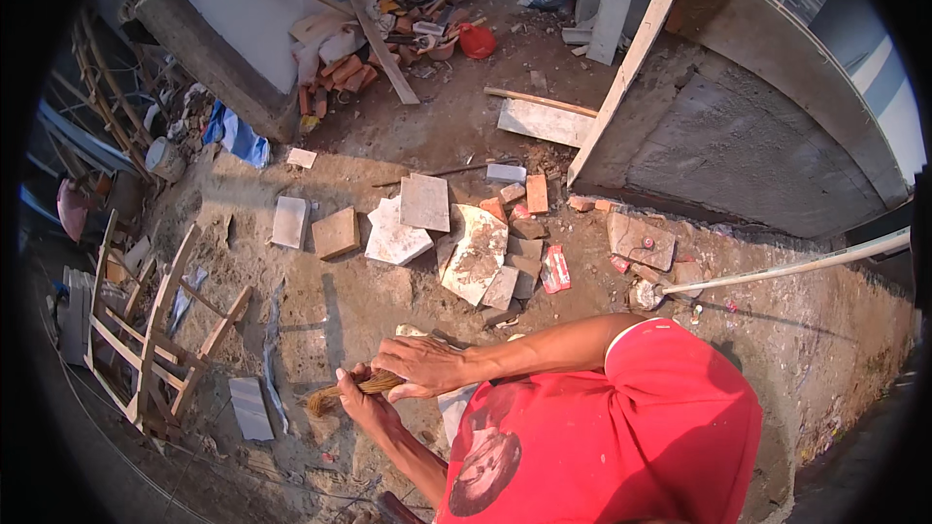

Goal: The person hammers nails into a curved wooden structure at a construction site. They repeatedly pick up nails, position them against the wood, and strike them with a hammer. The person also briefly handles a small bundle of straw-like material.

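A bundle of yellow-brown fibre strands (320, 402) lies across my left hand (368, 407), which grips it with the thumb on top. Its loose end sticks out past my left hand, on the side away from my body. My right hand (429, 367) lies over the other part of the bundle, fingers and thumb closed about it beside the left fingers. The hands meet in front of my red shirt (611, 429). Below them is bare ground; part of the bundle is hidden by my fingers.
Broken tiles and slabs (424, 202) lie ahead with bricks (536, 193). A wooden frame (156, 342) lies at left. A pole (786, 262) slants at right, near a plastered low wall (757, 145). A rubble heap (349, 73) and leaning plank (633, 65) stand farther off.
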Demonstrator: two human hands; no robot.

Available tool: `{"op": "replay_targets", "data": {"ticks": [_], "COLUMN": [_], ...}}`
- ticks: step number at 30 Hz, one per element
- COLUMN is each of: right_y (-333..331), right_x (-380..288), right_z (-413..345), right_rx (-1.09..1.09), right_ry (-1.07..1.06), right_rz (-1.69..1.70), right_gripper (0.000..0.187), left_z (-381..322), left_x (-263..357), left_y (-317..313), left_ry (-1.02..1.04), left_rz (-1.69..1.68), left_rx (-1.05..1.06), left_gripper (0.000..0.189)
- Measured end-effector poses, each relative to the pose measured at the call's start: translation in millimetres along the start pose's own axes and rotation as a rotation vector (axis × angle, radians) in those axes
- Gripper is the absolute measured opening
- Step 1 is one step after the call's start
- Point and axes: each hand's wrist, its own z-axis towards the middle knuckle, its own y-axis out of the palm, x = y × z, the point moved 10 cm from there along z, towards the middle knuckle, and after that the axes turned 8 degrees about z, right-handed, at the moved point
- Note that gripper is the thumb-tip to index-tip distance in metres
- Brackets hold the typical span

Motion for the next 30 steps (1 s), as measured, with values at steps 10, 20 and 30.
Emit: {"op": "replay_targets", "data": {"ticks": [10,20,30], "right_y": [-2,-42,-150], "right_x": [102,172,212], "right_z": [226,343,424], "right_rx": [0.291,0.356,0.682], "right_ry": [0.073,0.304,0.278], "right_rz": [-0.132,-0.091,-0.254], "right_gripper": [0.052,0.046,0.071], "left_z": [271,401,508], "left_x": [88,167,194], "left_y": [61,166,295], "left_ry": [0.000,0.139,0.105], "left_rz": [0.178,0.519,0.520], "left_rx": [-0.325,-0.552,-0.876], "left_gripper": [0.042,0.040,0.031]}}
